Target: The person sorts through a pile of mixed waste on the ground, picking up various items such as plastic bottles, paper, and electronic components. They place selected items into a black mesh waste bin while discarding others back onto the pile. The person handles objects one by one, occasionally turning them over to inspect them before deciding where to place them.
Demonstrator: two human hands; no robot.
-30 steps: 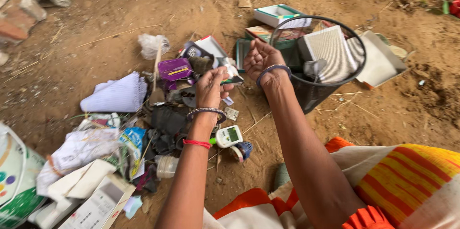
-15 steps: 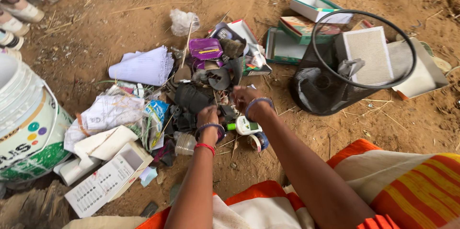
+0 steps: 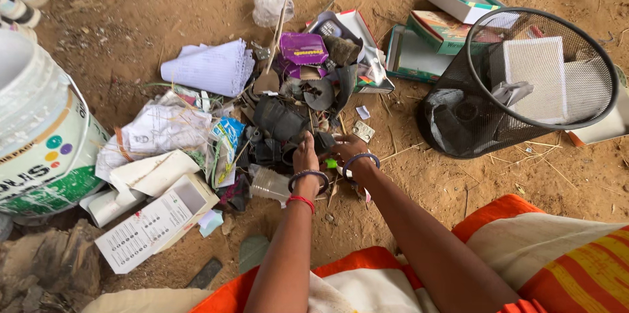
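Both hands are down in a litter pile on bare dirt: left hand [image 3: 306, 153] has fingers curled onto black rubbery scraps [image 3: 278, 123], though whether it actually grips them I cannot tell; right hand [image 3: 347, 149] sits just beside it over a small green-and-white object [image 3: 333, 164], fingers bent together, grip also unclear from this angle. Around them lie crumpled white papers [image 3: 164, 129], a purple wrapper [image 3: 303, 48], a wooden spatula [image 3: 270, 70], and flattened cardboard boxes [image 3: 157, 221]. A black mesh wastebasket [image 3: 524, 83] lies tipped on its side to the right, well apart, and a white paint bucket [image 3: 39, 136] stands at far left.
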